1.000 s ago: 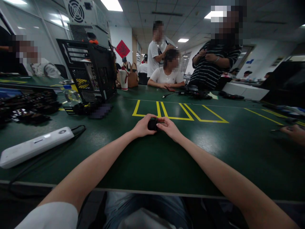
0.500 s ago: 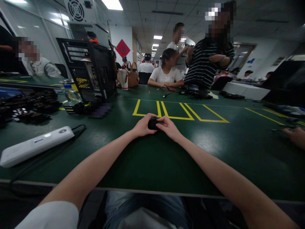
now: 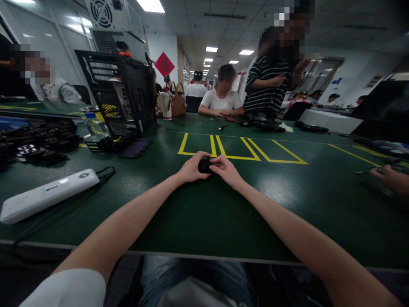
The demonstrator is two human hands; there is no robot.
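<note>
A small rounded black object (image 3: 204,166) sits between my two hands, just in front of the yellow tape outlines (image 3: 223,157) on the green table (image 3: 204,213). Its exact kind cannot be made out. My left hand (image 3: 191,167) curves round its left side, thumb at the near edge and fingers at the far edge. From the right, my right hand (image 3: 225,169) pinches the object's right side with thumb and fingers. Both hands are closed on it, low over the tabletop. My fingers hide part of its right edge.
A white power strip-like device (image 3: 51,194) with a black cable lies at left. Behind it stand a black computer case (image 3: 128,94), a plastic bottle (image 3: 96,125) and piled dark parts (image 3: 35,140). Another person's hand (image 3: 391,177) holds something dark at far right. People sit and stand across the table.
My hands and the black object have stayed nearly still. Across the table the standing person in stripes has turned and moved an arm; the hand at far right has shifted slightly left.
</note>
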